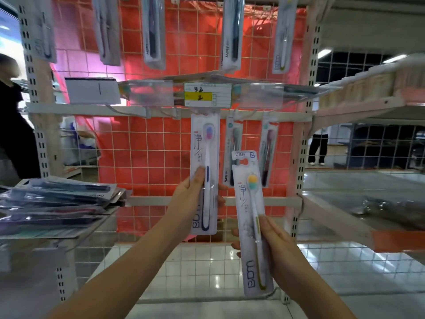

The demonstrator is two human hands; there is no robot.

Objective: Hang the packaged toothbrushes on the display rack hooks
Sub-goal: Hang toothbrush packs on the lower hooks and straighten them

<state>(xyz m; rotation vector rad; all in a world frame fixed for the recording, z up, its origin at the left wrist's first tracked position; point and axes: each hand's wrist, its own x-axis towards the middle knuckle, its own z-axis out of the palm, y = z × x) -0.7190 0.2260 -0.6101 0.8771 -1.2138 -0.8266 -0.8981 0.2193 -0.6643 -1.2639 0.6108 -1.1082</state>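
My left hand [192, 196] grips a white toothbrush pack [204, 157] with a blue-handled brush, held upright against the wire grid. Its top edge sits at the hook [176, 112] under the crossbar [92, 110]; whether it hangs on the hook I cannot tell. My right hand [274, 247] grips a second white pack [250, 217] with a yellow-green brush, held upright lower and to the right, off the rack. Two more packs [233, 153] [268, 153] hang from hooks to the right. A row of packs [153, 31] hangs from the upper rail.
A pile of toothbrush packs [53, 203] lies on a wire shelf at the left. A yellow price tag [207, 94] sits on the middle rail. Wire shelves jut out on the right [358, 95]. People stand at the far left [13, 125] and far right [318, 146].
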